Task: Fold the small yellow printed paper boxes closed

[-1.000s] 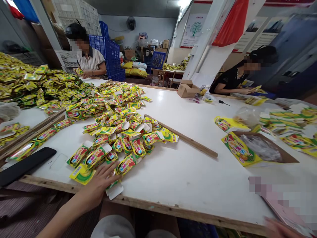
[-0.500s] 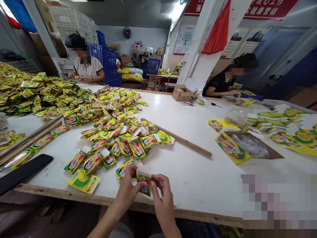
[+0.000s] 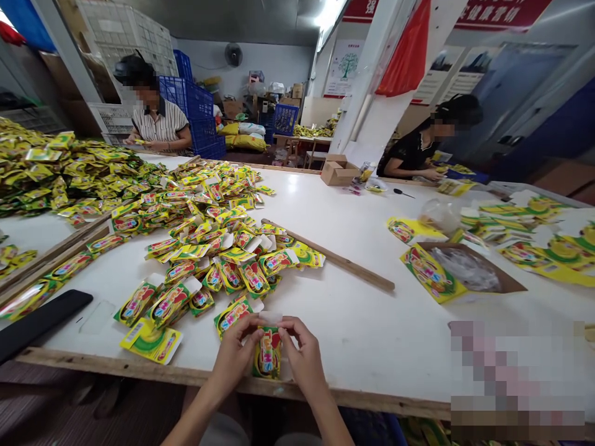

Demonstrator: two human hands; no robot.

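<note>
Between my two hands, at the near edge of the white table (image 3: 344, 334), is a small green and yellow printed carton (image 3: 268, 356) with its white end flap turned up at the far side. My left hand (image 3: 237, 353) pinches its left upper edge with thumb and fingers. On the opposite side my right hand (image 3: 302, 350) grips the right upper edge in the same way. Just beyond my left hand lies another such carton (image 3: 232, 316), its white flap sticking out. A yellow carton (image 3: 151, 341) rests at the front left of a heap of similar cartons (image 3: 223, 248).
A wooden stick (image 3: 334, 254) lies right of the heap. An open yellow box (image 3: 432, 272) holds clear plastic bags. A black phone-like object (image 3: 46, 322) sits at the left edge. Two co-workers (image 3: 160, 127) work across the table. A small cardboard box (image 3: 338, 172) stands at the far edge.
The carton between my hands has turned so its printed face shows more fully. Both hands have moved up to its flap end. The view has shifted slightly.
</note>
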